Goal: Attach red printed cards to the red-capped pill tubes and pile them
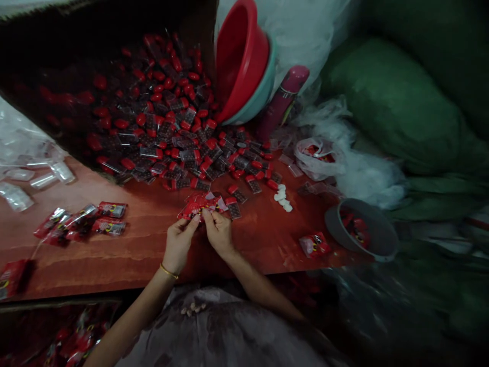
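Both hands meet over the table's middle, near its front edge. My left hand (179,241), a gold bangle at its wrist, pinches the near edge of a red printed packet (196,203). Beside it my right hand (219,230) pinches the same packet, thumbs almost touching. Just beyond the packet lies a large heap of small clear containers with red caps (187,153), spilling from a cardboard box on its side. One such container (233,208) rests by the right fingertips. White round pieces (282,198) lie to the right.
Filled packets (109,227) lie at left on the red table (145,255). At right are another packet (315,244) and a grey bowl (387,229). Red and teal basins (263,35), a pink spray can (282,97) and plastic bags stand behind. A box of packets sits below left.
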`<state>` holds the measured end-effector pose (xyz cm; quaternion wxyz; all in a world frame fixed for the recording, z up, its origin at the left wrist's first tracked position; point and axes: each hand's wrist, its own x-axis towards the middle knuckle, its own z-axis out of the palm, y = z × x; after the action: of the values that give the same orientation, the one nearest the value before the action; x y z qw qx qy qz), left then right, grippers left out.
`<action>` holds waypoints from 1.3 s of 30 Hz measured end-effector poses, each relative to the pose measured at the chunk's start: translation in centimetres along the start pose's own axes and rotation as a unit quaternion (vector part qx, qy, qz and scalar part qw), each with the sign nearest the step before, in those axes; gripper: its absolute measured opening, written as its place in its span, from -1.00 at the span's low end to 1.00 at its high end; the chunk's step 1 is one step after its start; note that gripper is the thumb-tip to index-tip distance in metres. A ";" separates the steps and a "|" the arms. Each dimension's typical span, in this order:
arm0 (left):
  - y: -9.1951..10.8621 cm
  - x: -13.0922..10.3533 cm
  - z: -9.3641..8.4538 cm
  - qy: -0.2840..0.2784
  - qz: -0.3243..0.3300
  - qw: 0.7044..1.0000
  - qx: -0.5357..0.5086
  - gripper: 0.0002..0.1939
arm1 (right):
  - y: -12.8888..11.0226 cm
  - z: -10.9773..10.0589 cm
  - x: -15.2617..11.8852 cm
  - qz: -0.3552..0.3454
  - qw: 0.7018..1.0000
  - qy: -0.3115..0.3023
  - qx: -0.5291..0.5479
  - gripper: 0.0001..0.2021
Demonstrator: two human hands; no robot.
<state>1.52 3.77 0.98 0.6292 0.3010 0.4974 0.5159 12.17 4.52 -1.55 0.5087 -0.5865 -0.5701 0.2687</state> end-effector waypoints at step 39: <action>2.9 0.3 1.1 -0.004 -0.133 0.991 -0.031 -0.56 | -0.8 -8.4 -1.9 0.137 0.980 -0.102 0.106 -0.78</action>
<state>1.50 5.05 3.86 0.7032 0.2144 0.5141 0.4419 19.01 0.10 1.52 0.4655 -0.5714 -0.5015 0.4530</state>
